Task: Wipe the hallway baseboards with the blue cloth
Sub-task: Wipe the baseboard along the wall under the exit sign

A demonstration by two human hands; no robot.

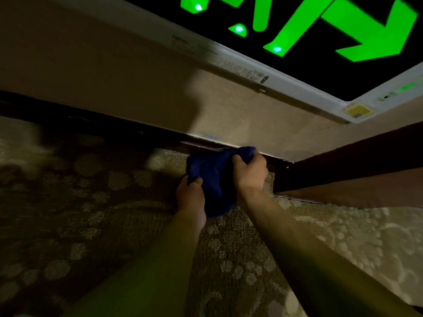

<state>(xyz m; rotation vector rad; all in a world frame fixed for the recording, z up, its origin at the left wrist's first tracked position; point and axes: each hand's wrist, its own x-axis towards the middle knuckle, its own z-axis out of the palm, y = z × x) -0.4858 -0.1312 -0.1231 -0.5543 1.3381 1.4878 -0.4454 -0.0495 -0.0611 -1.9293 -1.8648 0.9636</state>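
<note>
The blue cloth (214, 177) is bunched up just in front of the dark wooden baseboard (128, 131), which runs along the foot of the beige wall. My left hand (191, 197) grips the cloth's lower left part. My right hand (250, 171) grips its upper right part, close to the baseboard near the inside corner. The cloth's top edge touches the baseboard's upper lip. A second stretch of dark baseboard (357, 156) runs off to the right from the corner.
A lit green exit sign (320, 42) in a white frame is mounted low on the wall above the corner. Patterned carpet (91, 213) covers the floor. The left part of the scene lies in deep shadow.
</note>
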